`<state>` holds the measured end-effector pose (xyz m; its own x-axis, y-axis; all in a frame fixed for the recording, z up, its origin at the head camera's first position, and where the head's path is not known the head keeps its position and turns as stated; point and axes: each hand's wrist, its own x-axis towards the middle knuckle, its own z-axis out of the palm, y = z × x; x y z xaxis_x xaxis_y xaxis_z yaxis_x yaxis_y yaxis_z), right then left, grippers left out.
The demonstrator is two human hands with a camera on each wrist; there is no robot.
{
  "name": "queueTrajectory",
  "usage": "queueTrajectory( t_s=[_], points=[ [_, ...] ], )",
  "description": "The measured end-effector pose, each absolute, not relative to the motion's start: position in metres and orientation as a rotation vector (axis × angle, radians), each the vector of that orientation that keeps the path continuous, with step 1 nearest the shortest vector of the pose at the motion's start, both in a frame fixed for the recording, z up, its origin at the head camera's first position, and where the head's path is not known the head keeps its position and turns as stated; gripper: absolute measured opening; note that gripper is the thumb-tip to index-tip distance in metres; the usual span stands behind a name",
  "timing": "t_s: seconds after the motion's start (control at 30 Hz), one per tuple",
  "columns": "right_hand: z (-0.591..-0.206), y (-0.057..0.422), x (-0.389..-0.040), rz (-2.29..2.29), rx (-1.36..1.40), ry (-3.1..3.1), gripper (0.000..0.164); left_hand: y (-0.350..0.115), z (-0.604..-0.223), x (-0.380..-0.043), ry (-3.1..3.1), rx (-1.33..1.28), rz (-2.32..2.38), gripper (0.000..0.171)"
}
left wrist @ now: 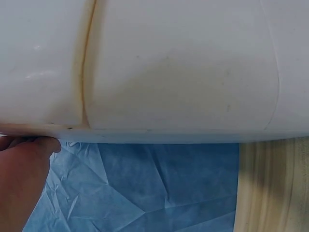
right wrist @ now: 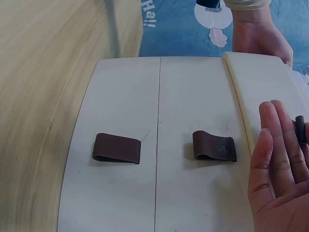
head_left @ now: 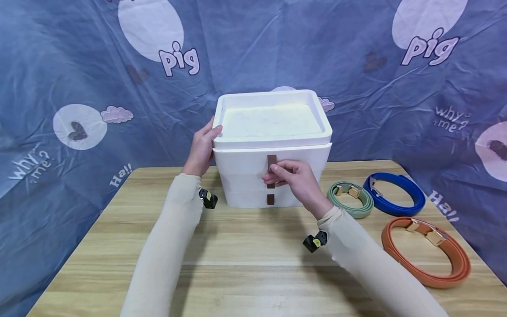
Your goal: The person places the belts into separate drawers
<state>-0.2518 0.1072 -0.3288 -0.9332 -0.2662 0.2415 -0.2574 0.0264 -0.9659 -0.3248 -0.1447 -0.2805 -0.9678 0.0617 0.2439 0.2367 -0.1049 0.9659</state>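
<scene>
A white box (head_left: 245, 176) of stacked drawers stands on the table, with brown strap pulls down its front. My left hand (head_left: 203, 147) holds the box's upper left side, its thumb over the top rim. Between thumb and forefinger, my right hand (head_left: 291, 176) pinches the top pull tab (head_left: 271, 161). Seen from the right wrist, that tab (right wrist: 300, 130) shows as a dark sliver beside the fingers. The top drawer front's pale edge (right wrist: 237, 96) stands a little proud. Two lower pulls, the middle (right wrist: 214, 146) and bottom (right wrist: 117, 148), hang as folded loops.
Right of the box lie coiled belts with gold-coloured buckles: a green belt (head_left: 366, 207), a blue belt (head_left: 416, 196) and an orange belt (head_left: 461, 264). A shallow recess (head_left: 269, 121) tops the box. Blue printed cloth (head_left: 166, 114) hangs behind the wooden table (head_left: 245, 281).
</scene>
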Motion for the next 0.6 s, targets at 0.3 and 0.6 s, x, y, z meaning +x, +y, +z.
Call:
queueTrajectory(
  t_s=[0.3,0.6],
  points=[
    [-0.3327,0.1071,-0.2497,-2.091,-0.637,2.271,0.030,-0.1475,-0.2815,-0.3246,-2.036,-0.360,-2.253,0.063],
    [-0.3389,0.1076,-0.2477,-2.118,-0.689,2.292,0.030,-0.1488,-0.2845,-0.3259,-2.019,-0.414,-2.296,0.065]
  ],
)
